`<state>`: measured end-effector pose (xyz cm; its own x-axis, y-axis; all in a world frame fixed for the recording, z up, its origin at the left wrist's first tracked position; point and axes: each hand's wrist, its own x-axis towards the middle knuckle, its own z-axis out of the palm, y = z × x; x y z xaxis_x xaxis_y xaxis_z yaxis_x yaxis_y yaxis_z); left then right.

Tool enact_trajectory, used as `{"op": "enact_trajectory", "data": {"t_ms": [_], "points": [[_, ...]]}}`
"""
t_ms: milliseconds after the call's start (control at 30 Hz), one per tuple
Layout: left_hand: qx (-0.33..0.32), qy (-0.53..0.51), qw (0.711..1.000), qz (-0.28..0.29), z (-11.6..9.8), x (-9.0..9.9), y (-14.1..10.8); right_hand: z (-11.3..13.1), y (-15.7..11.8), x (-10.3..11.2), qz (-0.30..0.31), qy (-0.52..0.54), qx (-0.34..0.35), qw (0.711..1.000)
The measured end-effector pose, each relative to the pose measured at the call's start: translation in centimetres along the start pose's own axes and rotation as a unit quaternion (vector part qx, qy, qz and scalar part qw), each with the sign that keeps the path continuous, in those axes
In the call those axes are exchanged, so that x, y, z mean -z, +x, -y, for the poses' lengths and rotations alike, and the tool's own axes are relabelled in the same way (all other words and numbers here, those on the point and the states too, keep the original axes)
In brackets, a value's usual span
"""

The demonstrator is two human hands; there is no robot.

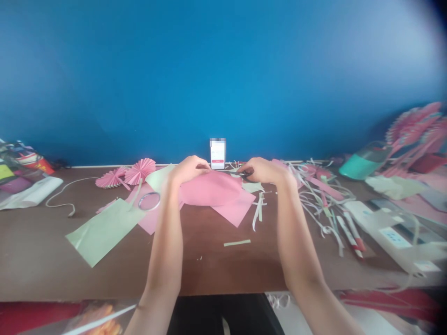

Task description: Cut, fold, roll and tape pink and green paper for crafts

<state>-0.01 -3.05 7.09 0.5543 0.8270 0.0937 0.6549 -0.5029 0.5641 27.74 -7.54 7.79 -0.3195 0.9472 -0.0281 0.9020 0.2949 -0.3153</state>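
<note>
Pink paper [209, 188] bulges upward between my two hands at the back middle of the table. My left hand [190, 168] is closed on its upper left edge. At the paper's upper right, my right hand [260, 170] has its fingers closed round something dark and thin, perhaps scissors, too blurred to be sure. Another pink sheet [235, 211] lies flat beneath the raised one. Just behind the paper, a phone [218, 156] stands upright against the blue wall.
A green sheet [104, 230], a tape roll [149, 201] and pink paper fans [139, 171] lie left. Paper strips [258, 211], red-and-white pens [351, 235], a power strip [380, 232] and a teal container [365, 163] are right.
</note>
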Motion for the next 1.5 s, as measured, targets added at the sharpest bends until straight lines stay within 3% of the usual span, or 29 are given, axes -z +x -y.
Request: {"op": "enact_trajectory", "data": {"t_ms": [233,667,1133,1500], "points": [[-0.003,0.010,1.000,-0.001,-0.2,-0.5,0.3,0.2,0.1,-0.1,-0.001,-0.010,0.024,1.000],[0.014,-0.005,1.000,-0.003,0.8,-0.1,-0.1,-0.2,0.0,0.1,0.005,0.005,0.002,1.000],[-0.006,0.019,1.000,-0.001,-0.2,-0.5,0.3,0.6,0.1,0.0,0.009,0.019,0.025,0.999],[0.016,-0.017,1.000,0.014,-0.3,0.0,-0.3,-0.2,0.3,-0.2,0.005,0.013,0.027,1.000]]}}
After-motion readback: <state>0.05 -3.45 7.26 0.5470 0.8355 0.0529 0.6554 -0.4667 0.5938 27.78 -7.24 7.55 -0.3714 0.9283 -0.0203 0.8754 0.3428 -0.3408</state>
